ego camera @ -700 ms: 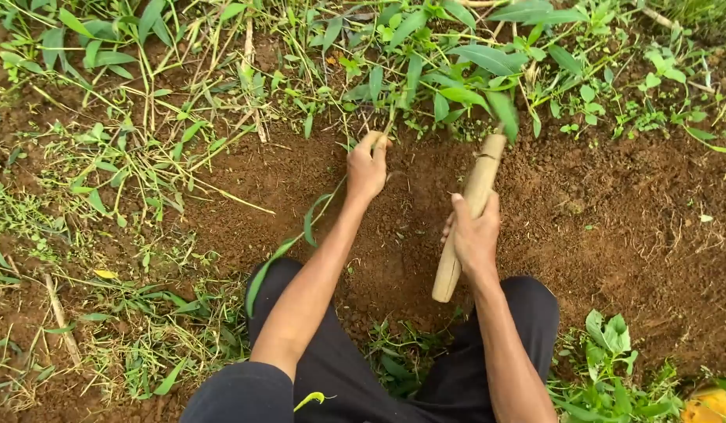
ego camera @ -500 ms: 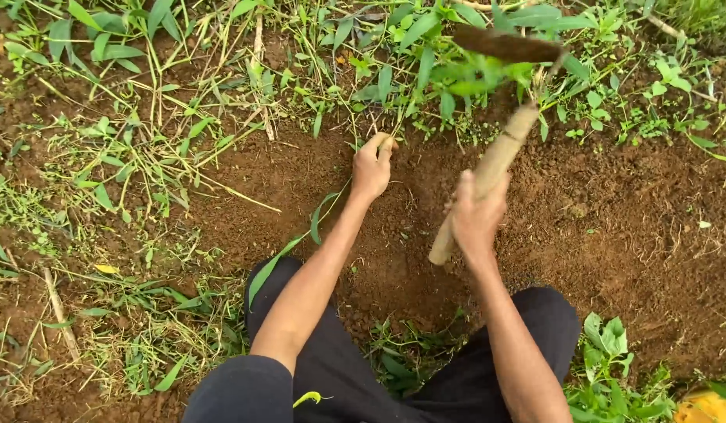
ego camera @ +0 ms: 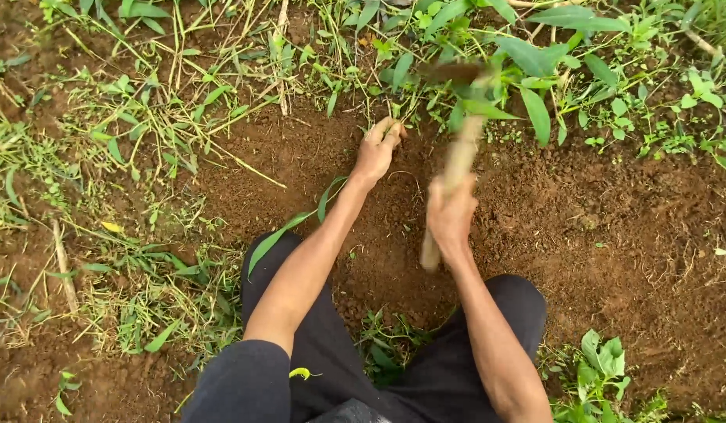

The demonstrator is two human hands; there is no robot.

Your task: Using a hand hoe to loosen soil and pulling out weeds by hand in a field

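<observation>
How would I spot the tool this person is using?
Start at the bare brown soil in the middle, between the weeds. The right hand grips a pale wooden handle there, blurred. It is the only straight, tan stick rising toward the broad green leaves.

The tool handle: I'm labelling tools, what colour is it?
Pale tan wood; the tool handle, blurred, shows in the head view, gripped by the right hand.

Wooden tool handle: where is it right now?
Head view, right of centre: the wooden handle is gripped in the right hand, beside the left hand.
</observation>
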